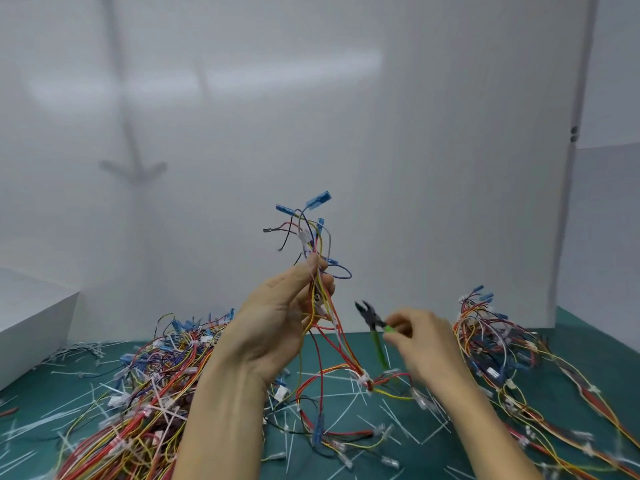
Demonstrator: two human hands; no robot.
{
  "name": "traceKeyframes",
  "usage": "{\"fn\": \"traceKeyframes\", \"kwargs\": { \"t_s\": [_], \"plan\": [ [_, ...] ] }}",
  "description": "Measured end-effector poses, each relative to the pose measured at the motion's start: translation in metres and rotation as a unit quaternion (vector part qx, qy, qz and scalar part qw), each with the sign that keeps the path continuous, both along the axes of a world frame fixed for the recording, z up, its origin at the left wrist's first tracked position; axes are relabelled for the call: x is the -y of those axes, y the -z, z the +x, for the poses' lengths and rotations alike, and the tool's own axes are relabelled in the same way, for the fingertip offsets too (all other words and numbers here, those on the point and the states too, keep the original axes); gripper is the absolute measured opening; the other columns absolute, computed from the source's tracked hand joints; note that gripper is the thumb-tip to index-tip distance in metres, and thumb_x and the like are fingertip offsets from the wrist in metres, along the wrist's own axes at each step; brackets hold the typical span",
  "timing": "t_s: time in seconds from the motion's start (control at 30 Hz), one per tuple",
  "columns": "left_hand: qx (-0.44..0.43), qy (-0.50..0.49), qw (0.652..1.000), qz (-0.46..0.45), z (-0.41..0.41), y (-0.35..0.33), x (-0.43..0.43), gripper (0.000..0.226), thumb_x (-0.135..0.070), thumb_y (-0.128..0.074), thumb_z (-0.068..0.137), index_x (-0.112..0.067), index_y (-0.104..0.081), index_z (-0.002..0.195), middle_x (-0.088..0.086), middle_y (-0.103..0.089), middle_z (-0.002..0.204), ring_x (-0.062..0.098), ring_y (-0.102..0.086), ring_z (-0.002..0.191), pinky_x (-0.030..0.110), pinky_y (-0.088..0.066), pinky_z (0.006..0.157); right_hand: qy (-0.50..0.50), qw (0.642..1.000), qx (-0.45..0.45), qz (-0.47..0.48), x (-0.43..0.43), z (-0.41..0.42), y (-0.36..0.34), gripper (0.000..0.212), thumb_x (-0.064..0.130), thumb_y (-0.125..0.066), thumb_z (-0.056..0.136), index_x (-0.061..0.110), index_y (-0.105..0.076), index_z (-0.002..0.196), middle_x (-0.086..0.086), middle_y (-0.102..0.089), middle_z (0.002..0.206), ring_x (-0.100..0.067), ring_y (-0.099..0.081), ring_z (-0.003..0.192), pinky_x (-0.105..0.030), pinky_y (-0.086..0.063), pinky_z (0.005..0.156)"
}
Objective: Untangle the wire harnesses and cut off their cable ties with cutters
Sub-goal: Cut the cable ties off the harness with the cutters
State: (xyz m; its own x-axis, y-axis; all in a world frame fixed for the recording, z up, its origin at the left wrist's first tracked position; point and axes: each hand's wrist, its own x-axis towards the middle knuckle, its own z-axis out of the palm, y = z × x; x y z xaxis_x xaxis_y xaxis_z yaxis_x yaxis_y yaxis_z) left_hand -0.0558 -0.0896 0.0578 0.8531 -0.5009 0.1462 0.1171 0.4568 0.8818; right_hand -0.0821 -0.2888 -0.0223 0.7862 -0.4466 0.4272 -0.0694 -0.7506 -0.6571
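My left hand [277, 317] grips a wire harness [313, 237] and holds it up above the green mat [571, 341]. Blue connectors stick out of the harness top, and its red, yellow and orange wires trail down to the mat. A white cable tie [363, 379] binds the wires low down near the mat. To the right, my right hand [419, 341] holds green-handled cutters [372, 318]. Their dark jaws are open and point up-left toward the harness, a short gap away from it.
A big tangle of harnesses [149, 386] lies at the left on the mat, another pile [495, 337] at the right. Cut white ties [394, 417] are scattered over the mat. A white box [31, 317] stands at the far left; white panels [381, 133] close the back.
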Motion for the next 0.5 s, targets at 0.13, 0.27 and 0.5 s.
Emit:
{"fn": "traceKeyframes", "kwargs": {
  "t_s": [0.13, 0.27, 0.5],
  "plan": [
    [0.044, -0.069, 0.995, 0.051, -0.003, 0.000, 0.003, 0.022, -0.037, -0.071, 0.062, -0.018, -0.070, 0.075, 0.000, -0.067, 0.066, 0.009, -0.065, 0.065, 0.028, -0.041, 0.068, 0.021, 0.967, 0.253, 0.024, -0.008, -0.008, -0.019, 0.015, 0.018, -0.070, 0.090, 0.025, -0.074, 0.103, 0.006, -0.072, 0.092, -0.017, -0.066, 0.085, -0.037, -0.055, 0.076],
    [0.120, -0.116, 0.979, 0.113, -0.009, 0.001, 0.003, 0.030, -0.041, -0.072, 0.063, -0.019, -0.069, 0.084, -0.001, -0.073, 0.073, 0.006, -0.066, 0.073, 0.037, -0.038, 0.082, -0.026, 0.942, 0.314, 0.117, -0.007, -0.015, -0.040, 0.016, 0.021, -0.057, 0.099, 0.034, -0.066, 0.098, 0.010, -0.066, 0.081, -0.011, -0.060, 0.072, -0.029, -0.047, 0.066],
    [0.158, -0.141, 0.972, 0.106, -0.018, 0.001, 0.009, 0.029, -0.038, -0.070, 0.068, -0.021, -0.077, 0.091, 0.000, -0.078, 0.083, -0.001, -0.069, 0.077, 0.024, -0.039, 0.075, -0.176, 0.935, 0.246, 0.185, -0.025, -0.038, -0.064, 0.061, 0.078, -0.041, 0.081, 0.025, -0.065, 0.100, 0.025, -0.051, 0.066, 0.007, -0.046, 0.066, -0.021, -0.038, 0.067]
  ]
}}
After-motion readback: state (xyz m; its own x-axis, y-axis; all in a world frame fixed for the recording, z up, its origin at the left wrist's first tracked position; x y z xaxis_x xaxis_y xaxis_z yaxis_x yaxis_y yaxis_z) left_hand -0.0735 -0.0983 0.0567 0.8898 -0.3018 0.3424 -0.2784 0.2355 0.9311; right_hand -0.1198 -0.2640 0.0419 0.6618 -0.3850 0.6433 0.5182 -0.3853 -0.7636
